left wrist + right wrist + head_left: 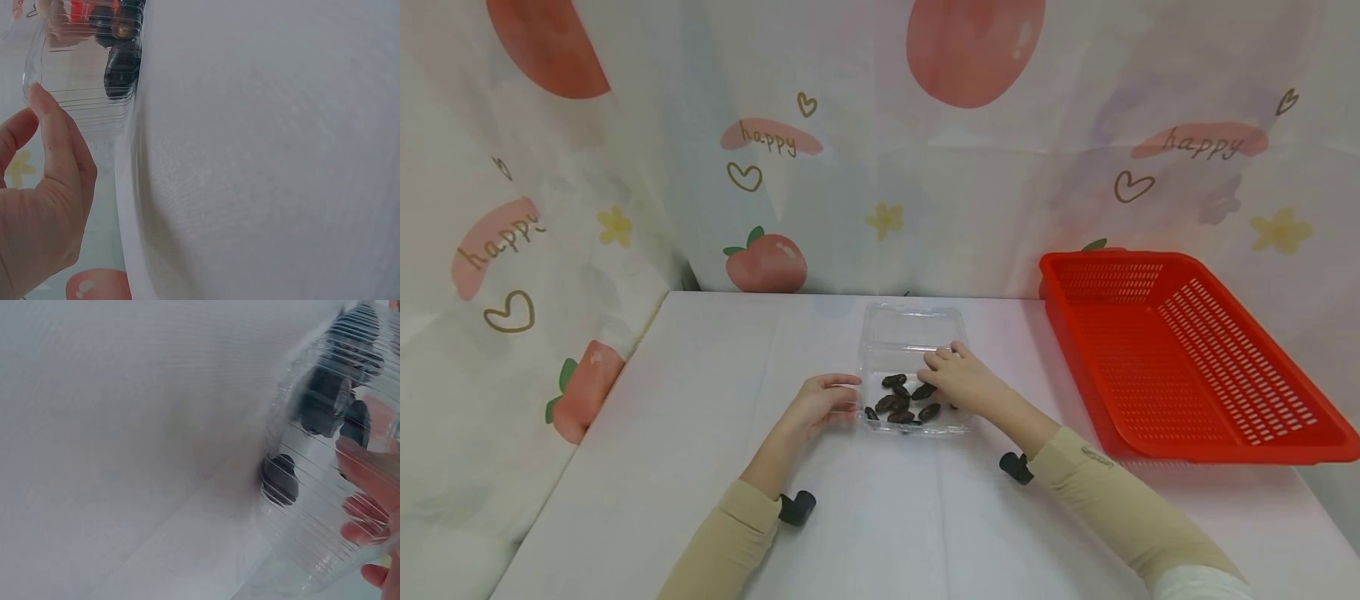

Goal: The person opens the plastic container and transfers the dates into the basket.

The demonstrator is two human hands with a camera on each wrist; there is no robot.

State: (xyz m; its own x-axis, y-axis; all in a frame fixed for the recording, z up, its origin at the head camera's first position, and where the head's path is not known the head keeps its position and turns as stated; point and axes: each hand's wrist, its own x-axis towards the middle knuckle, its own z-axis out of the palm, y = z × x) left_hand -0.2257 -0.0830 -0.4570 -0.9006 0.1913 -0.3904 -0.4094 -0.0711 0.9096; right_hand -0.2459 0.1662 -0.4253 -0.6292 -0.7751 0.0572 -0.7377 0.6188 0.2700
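A clear plastic clamshell box point(872, 360) lies on the table with its lid folded back to the far side. Several dark brown, date-like dried fruits point(898, 405) are spread over its base. At the box's left side is my left hand point(820, 404); in the left wrist view its index fingertip point(36, 90) meets the rim, fingers fairly straight. My right hand point(962, 383) reaches into the box from the right, close over one fruit point(922, 392). In the right wrist view its thumb point(362, 465) and fingers are spread apart beside the dark fruits.
A large red plastic basket point(1075, 358) with slotted sides stands on the right of the table. Behind and to the left hangs a printed cloth point(850, 183). White cloth covers the table point(880, 517). Each wrist carries a small black camera point(797, 507).
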